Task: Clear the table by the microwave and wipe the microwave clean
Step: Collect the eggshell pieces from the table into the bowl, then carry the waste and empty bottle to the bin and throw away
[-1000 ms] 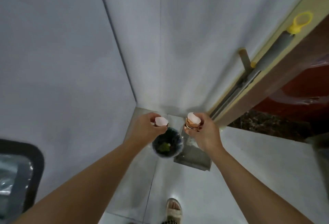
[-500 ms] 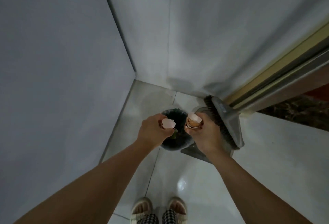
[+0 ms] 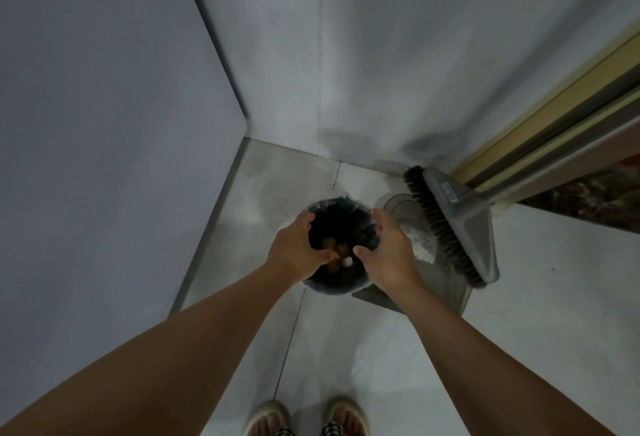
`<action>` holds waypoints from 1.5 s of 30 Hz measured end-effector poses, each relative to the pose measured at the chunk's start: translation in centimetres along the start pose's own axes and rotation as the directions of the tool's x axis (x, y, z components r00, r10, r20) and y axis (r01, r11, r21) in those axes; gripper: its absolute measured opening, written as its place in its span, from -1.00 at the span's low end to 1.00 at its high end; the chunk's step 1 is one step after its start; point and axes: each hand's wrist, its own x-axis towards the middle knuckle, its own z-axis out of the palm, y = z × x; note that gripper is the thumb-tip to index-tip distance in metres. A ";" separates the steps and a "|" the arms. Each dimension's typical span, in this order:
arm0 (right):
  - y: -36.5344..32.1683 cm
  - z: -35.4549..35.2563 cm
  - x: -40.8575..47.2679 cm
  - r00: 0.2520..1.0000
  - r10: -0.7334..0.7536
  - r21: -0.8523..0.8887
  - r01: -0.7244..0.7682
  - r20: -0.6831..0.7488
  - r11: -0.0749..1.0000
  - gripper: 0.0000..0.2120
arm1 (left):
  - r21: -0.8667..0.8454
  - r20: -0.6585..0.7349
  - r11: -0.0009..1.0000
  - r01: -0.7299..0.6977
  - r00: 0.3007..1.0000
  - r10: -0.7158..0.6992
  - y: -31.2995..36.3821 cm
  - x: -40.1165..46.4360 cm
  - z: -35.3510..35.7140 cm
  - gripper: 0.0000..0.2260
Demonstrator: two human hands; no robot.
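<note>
your left hand (image 3: 298, 252) and your right hand (image 3: 387, 252) are both low over the mouth of the bin (image 3: 337, 292), one at each side. the fingers of both are loosely spread and relaxed, and they hold nothing. i think you keep them so close to the opening so that whatever you let go falls inside and not on the floor.

the eggshells (image 3: 337, 257) lie inside the bin, just between your two thumbs: brown pieces and one small white piece, on top of dark rubbish. so this part of the table clearing looks done, in my judgement. the microwave and the table are not in view, and the wiping is still to do.

the bin is small and round, with a dark bag inside and a clear edge of plastic around the rim. it stands on the pale tiled floor (image 3: 381, 349), near the corner where the two grey walls (image 3: 104, 124) meet. probably it stays there to be out of the way.

just beside the bin, on your right, a dustpan (image 3: 412, 292) rests on the floor, and a broom (image 3: 450, 224) with dark bristles stands on it, its handle leaning up toward a door frame (image 3: 561, 99). below, near the edge of the view, you can see your feet in sandals (image 3: 306, 416).
</note>
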 end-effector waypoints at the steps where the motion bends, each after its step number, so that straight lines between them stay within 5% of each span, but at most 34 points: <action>1: -0.2 -0.5 -0.4 1.000 0.011 -0.002 -0.011 0.010 1.000 -0.32 | -0.019 0.006 1.000 0.003 1.000 -0.003 0.1 -0.5 -0.3 -0.32; 15: -12.0 -12.3 -13.4 0.999 -0.010 -0.057 0.014 0.053 0.998 -0.41 | -0.093 -0.054 0.994 -0.052 0.997 0.047 8.0 -16.3 -13.6 -0.52; 25: -20.2 -18.7 -21.8 0.996 -0.078 -0.040 0.080 0.032 0.996 -0.24 | -0.210 -0.192 0.971 -0.113 0.979 0.072 13.2 -26.3 -22.3 -0.49; 34: -20.7 -21.7 -28.0 0.994 -0.104 0.025 0.104 0.022 0.994 -0.28 | -0.308 -0.151 0.951 -0.041 0.989 -0.006 13.9 -34.4 -22.9 -0.44; 45: -20.9 -26.6 -38.6 0.924 -0.365 -0.113 0.376 0.111 0.919 -0.30 | -0.371 -0.335 0.924 -0.092 0.941 -0.040 15.1 -47.7 -20.8 -0.47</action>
